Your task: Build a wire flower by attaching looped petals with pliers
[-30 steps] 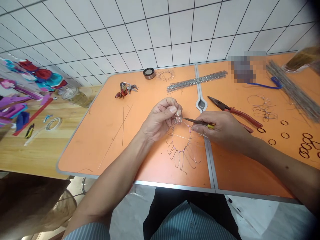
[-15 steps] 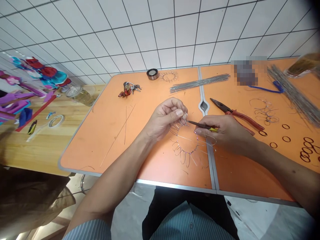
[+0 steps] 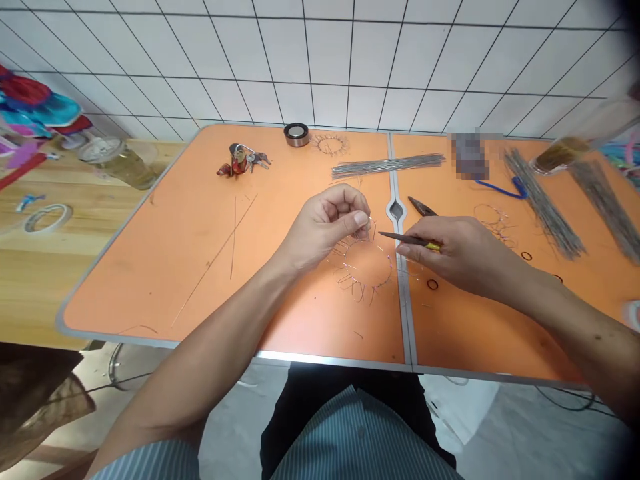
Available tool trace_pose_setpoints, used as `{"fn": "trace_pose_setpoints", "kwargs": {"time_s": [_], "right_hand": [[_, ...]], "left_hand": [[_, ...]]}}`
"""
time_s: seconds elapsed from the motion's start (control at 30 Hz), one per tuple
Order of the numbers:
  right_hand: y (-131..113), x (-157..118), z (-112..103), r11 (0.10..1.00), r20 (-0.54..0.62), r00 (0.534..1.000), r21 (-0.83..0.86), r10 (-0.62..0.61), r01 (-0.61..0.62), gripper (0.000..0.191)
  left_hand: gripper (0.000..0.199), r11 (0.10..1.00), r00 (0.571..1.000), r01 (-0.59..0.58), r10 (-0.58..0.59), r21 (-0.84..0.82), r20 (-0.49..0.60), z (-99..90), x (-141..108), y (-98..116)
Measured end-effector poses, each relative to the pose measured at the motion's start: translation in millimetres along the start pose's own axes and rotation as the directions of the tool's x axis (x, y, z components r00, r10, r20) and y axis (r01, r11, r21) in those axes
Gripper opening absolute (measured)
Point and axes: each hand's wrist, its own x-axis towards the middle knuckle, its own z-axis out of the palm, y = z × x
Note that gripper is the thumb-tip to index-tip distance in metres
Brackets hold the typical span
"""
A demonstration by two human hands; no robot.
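My left hand (image 3: 327, 223) pinches the upper edge of a thin wire ring (image 3: 391, 268) between thumb and curled fingers. Fine wire loops stick out all around this ring, and small purplish spots dot it. In my right hand (image 3: 455, 250) are slim needle-nose pliers (image 3: 400, 237) with dark jaws and a bit of yellow handle showing. Their tip points left, just short of my left fingertips; whether it touches a wire I cannot tell. Larger pliers (image 3: 421, 205) lie behind my right hand, which hides their handles.
On the orange folding table (image 3: 200, 200) lie a bundle of straight wires (image 3: 387, 165), a tape roll (image 3: 297, 135), keys (image 3: 243, 160), another looped wire ring (image 3: 330, 145) and small dark rings (image 3: 433, 285). More wire bundles (image 3: 545, 203) rest at right. A jar (image 3: 120, 163) stands left.
The view has turned right, so the table sits further left. The plier tip has a small gap from my left fingertips. My right hand now covers the larger pliers' red handles.
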Motion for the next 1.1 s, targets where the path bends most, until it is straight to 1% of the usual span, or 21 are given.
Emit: {"fn": "trace_pose_setpoints", "kwargs": {"time_s": [0.07, 0.17, 0.23, 0.3, 0.37, 0.47, 0.57, 0.63, 0.77, 0.9, 0.97, 1.1], "right_hand": [[-2, -2, -4, 1.000, -0.011, 1.000, -0.018, 0.007, -0.007, 0.039], [-4, -8, -10, 0.997, -0.017, 1.000, -0.080, -0.015, 0.013, 0.042], [-7, -11, -13, 0.986, -0.026, 0.999, -0.160, -0.047, 0.042, 0.044], [-11, -12, -17, 0.958, -0.046, 0.995, -0.278, -0.087, 0.071, 0.048], [-18, -11, -21, 0.904, -0.055, 0.991, -0.418, -0.123, 0.089, 0.052], [-31, -6, -27, 0.790, -0.010, 0.987, -0.600, -0.163, 0.125, 0.056], [-44, -1, -31, 0.699, 0.044, 0.986, -0.700, -0.162, 0.146, 0.053], [-53, 1, -33, 0.671, 0.065, 0.985, -0.725, -0.157, 0.155, 0.050], [-64, 2, -34, 0.707, 0.057, 0.983, -0.688, -0.174, 0.165, 0.046], [-70, 1, -35, 0.681, 0.056, 0.982, -0.714, -0.178, 0.164, 0.045], [-73, 1, -34, 0.715, 0.035, 0.982, -0.681, -0.185, 0.159, 0.046], [-75, 2, -33, 0.831, -0.024, 0.984, -0.540, -0.177, 0.137, 0.052]], "left_hand": [[0.039, 1.000, 1.000, 0.002, -0.002, 0.004, -0.019, 0.6, 0, 1], [0.034, 1.000, 0.998, 0.021, -0.020, 0.016, -0.061, 1.7, -1, 2], [0.030, 0.999, 0.995, 0.032, -0.029, 0.030, -0.094, 2.6, -1, 2], [0.026, 0.998, 0.993, 0.031, -0.026, 0.048, -0.114, 3.7, -2, 2], [0.021, 0.997, 0.992, 0.021, -0.011, 0.078, -0.123, 4.9, -2, 2], [0.017, 0.990, 0.992, -0.011, 0.028, 0.141, -0.124, 6.7, -2, 2], [0.016, 0.980, 0.989, -0.046, 0.072, 0.191, -0.128, 7.6, -1, -1], [0.017, 0.977, 0.987, -0.058, 0.087, 0.207, -0.136, 7.6, -1, -3], [0.017, 0.976, 0.985, -0.065, 0.095, 0.206, -0.142, 7.7, 0, -6], [0.017, 0.976, 0.988, -0.060, 0.089, 0.210, -0.127, 9.0, -1, -4], [0.017, 0.975, 0.989, -0.063, 0.089, 0.212, -0.117, 9.6, -2, -3], [0.016, 0.973, 0.990, -0.101, 0.119, 0.205, -0.074, 10.1, -2, -4]]}}
